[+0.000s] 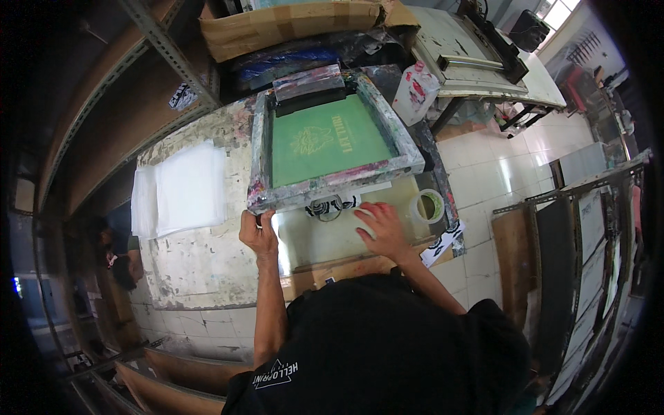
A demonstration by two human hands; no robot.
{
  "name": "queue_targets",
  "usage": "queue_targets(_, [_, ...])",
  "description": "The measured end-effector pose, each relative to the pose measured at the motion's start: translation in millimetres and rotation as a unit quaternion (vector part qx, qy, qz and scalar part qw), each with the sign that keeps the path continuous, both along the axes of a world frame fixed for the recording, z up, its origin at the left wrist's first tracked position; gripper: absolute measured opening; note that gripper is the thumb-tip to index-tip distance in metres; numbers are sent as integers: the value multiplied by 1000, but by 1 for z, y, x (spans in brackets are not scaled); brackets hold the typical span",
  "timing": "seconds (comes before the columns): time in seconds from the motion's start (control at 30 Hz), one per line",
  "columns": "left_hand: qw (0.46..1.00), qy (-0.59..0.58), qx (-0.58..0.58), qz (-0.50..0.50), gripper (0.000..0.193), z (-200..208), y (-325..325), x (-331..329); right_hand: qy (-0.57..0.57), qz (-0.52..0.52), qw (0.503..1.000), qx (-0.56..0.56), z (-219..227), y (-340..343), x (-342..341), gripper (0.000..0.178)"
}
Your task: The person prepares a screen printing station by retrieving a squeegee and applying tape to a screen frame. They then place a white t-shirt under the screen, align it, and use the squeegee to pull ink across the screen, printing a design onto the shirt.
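Observation:
A screen-printing frame (pixel 346 171) with green mesh (pixel 360 131) is held tilted up over the work board (pixel 311 242). Pale lettering and a line drawing show in the mesh. My left hand (pixel 259 234) is closed around the frame's near left corner. Fingers spread, my right hand (pixel 380 228) rests low over the board, beside a white sheet (pixel 373 189) partly under the frame. A clear ring-shaped thing, perhaps a tape roll (pixel 324 209), lies near a black-and-white printed piece (pixel 349 201). At the frame's far end lies an ink-stained squeegee (pixel 308 81) by black ink (pixel 311 101).
White sheets (pixel 190 187) are stacked on the stained table (pixel 200 270) at left. A round white tub or roll (pixel 427 206) stands right of my right hand. Behind it are a pink-stained jug (pixel 416 93) and a cardboard box (pixel 290 31). Metal shelving (pixel 166 52) rises at left.

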State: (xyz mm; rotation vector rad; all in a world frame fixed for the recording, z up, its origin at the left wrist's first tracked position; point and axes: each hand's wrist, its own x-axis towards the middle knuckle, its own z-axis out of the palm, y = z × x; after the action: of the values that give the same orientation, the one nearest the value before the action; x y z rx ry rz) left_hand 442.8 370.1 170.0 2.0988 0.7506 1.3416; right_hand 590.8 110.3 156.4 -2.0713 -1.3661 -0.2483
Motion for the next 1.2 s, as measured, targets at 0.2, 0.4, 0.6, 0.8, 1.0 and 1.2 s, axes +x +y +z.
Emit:
queue_targets(0.2, [1000,7,-7,24,25,35,14,13,-26,78,992,-97,-46,55,-3,29])
queue_targets(0.4, [997,-21,-60,38,39,41,18,20,-23,76,995,-62,-42,29,-7,19])
queue_targets(0.6, [987,-38,-158,4,23,39,22,15,-19,-113,993,1,10,-65,-13,17])
queue_targets(0.8, [981,-46,-190,8,24,45,23,17,-65,-381,921,42,25,-186,-13,19])
queue_targets(1.0, [978,-73,-196,-9,32,56,9,23,-57,-436,897,50,22,-223,-24,20])
queue_targets(1.2, [976,-86,-197,-31,37,54,7,17,-69,-361,925,96,24,-190,-3,16])
